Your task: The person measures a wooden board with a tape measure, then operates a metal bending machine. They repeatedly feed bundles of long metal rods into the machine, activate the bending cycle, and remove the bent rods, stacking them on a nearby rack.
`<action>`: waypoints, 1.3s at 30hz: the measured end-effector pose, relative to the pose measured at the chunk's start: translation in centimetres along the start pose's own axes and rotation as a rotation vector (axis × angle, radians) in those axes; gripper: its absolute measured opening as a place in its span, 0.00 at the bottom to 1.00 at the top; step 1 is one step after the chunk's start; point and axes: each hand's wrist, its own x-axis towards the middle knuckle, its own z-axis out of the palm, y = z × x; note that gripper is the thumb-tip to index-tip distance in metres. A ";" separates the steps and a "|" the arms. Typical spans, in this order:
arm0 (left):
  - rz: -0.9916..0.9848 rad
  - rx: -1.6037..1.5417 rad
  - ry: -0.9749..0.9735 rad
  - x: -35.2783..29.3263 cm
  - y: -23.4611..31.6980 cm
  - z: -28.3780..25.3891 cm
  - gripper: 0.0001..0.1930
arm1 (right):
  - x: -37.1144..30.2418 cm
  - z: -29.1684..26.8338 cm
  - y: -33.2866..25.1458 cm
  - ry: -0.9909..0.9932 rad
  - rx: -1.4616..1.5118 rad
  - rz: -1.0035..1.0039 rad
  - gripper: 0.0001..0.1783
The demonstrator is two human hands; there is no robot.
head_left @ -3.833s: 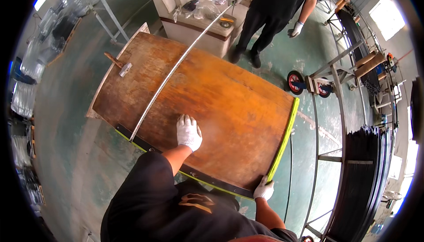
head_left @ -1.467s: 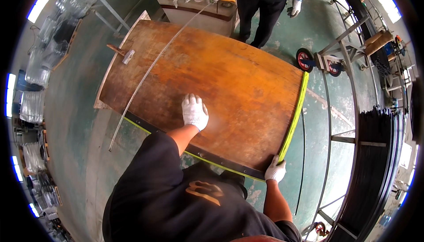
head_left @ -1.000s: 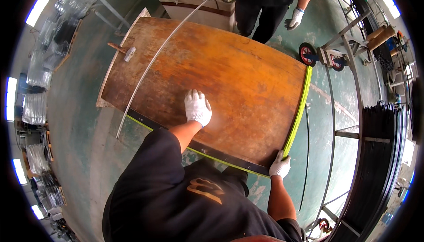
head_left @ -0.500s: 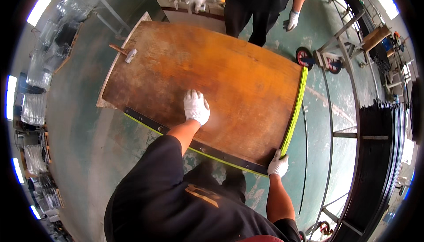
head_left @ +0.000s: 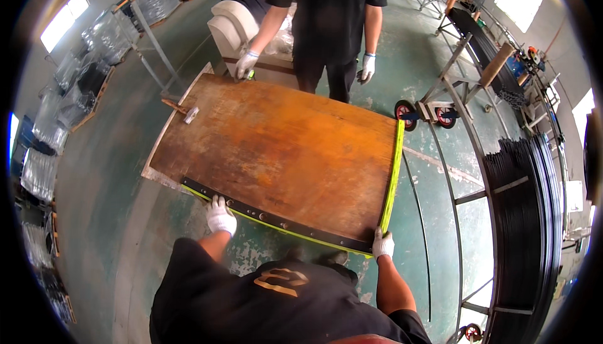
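A worn wooden board (head_left: 282, 149) lies as a tabletop in front of me. A black strip with round holes (head_left: 308, 233) runs along its near edge, with yellow-green edging showing beneath. Along the right edge lies a yellow-green strip (head_left: 393, 177). My left hand (head_left: 221, 216), in a white glove, grips the black strip near its left end, its fingers over the top. At the near right corner, my gloved right hand (head_left: 382, 245) is closed on the end of the yellow-green strip where it meets the black one. A hammer (head_left: 182, 110) rests at the board's left edge.
Across the board stands a co-worker (head_left: 326, 23), whose gloved hand (head_left: 245, 65) is at the far edge. Red-rimmed wheels (head_left: 405, 115) of a metal rack stand by the far right corner. Long black strips (head_left: 521, 218) are stacked at right. Wrapped pallets (head_left: 39, 171) line the left.
My left hand has moved from the board's middle to the black strip, toward me and left. My right hand keeps its corner. The co-worker's hand has come to the board; my view has tilted up.
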 end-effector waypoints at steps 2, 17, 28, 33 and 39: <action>-0.175 0.064 -0.182 -3.9 4.5 -2.2 0.38 | -1.7 0.4 3.6 -0.010 0.030 -0.054 0.34; 0.470 -0.459 -0.132 2.2 9.6 -3.2 0.13 | -23.1 2.5 24.4 -0.333 -0.012 0.632 0.36; -0.099 0.286 -0.142 4.7 11.6 -0.7 0.12 | -25.3 0.5 11.9 0.075 0.273 0.561 0.30; 0.412 0.052 -0.319 -2.7 24.6 -6.7 0.16 | -32.2 2.5 17.4 0.091 0.274 0.740 0.30; 1.401 -0.696 -0.161 -4.4 29.3 -0.2 0.09 | -41.6 5.8 25.1 0.080 0.245 1.009 0.27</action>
